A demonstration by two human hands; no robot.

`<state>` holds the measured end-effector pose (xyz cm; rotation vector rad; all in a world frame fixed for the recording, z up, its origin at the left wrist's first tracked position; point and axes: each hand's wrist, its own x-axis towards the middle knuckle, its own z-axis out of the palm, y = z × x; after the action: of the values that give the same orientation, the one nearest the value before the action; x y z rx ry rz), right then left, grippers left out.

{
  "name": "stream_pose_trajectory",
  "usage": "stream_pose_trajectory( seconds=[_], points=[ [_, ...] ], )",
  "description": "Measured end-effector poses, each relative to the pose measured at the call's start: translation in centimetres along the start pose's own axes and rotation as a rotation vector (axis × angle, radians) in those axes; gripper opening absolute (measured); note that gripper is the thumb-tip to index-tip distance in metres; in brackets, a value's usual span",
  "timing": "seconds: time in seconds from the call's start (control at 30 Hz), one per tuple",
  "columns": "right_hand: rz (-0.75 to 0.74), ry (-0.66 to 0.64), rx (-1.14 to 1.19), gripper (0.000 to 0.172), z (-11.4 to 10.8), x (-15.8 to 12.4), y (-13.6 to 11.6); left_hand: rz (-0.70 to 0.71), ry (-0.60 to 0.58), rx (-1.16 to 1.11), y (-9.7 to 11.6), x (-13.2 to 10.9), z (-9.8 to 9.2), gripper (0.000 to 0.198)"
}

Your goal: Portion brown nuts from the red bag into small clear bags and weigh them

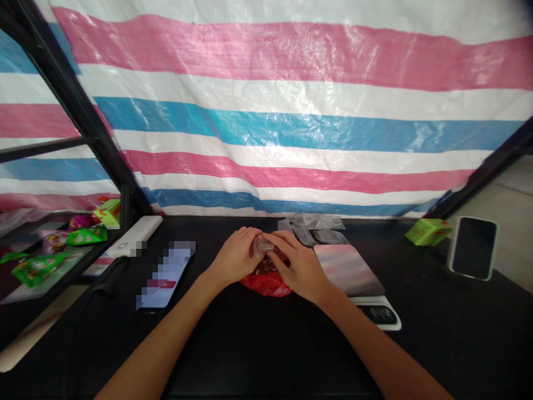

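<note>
At the middle of the black table, my left hand [236, 254] and my right hand [303, 268] are close together with curled fingers. Between them they grip a small clear plastic bag [262, 245], one hand on each side of it. Directly below lies an opened red plastic bag [268, 284] holding many small brown grains [265, 268], whose kind I cannot make out. My fingers partly cover both bags. Just right of my right hand is a kitchen scale [377, 313] with a shiny metal plate [348, 269].
Several clear plastic bags [310, 225] lie behind my hands. A phone [169, 278] and a white power strip [139, 233] are on the left. On the right are a green box [428, 231] and an upright phone [473, 248]. Striped sheeting [291, 130] hangs behind the table.
</note>
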<state>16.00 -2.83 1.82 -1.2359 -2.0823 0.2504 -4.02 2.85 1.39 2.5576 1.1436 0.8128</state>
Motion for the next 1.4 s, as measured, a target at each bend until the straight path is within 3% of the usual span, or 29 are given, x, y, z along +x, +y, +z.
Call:
stream_pose_trajectory(
  seconds=[0.2,0.33,0.57,0.8,1.0,1.4],
  points=[
    [-0.075,0.061,0.065,0.030,0.0,0.0,0.3,-0.043,0.014,-0.026,0.6,0.1,0.1,0.030],
    [-0.179,0.041,0.061,0.033,-0.3,0.1,0.0,-0.019,0.020,-0.026,0.8,0.1,0.2,0.028],
    [-0.088,-0.011,0.017,0.026,-0.8,0.1,-0.3,0.088,0.050,0.091,1.1,-0.2,0.2,0.030],
    [-0.197,0.030,-0.006,0.040,-0.2,0.1,-0.5,0.062,0.012,0.138,0.7,-0.2,0.2,0.023],
    [-0.128,-0.011,-0.029,0.035,-0.1,0.0,-0.4,0.102,-0.027,0.165,0.6,-0.4,0.7,0.024],
    [-0.102,0.088,0.079,0.038,0.0,0.1,0.4,0.083,-0.001,0.190,-0.2,-0.2,0.2,0.027]
  ],
)
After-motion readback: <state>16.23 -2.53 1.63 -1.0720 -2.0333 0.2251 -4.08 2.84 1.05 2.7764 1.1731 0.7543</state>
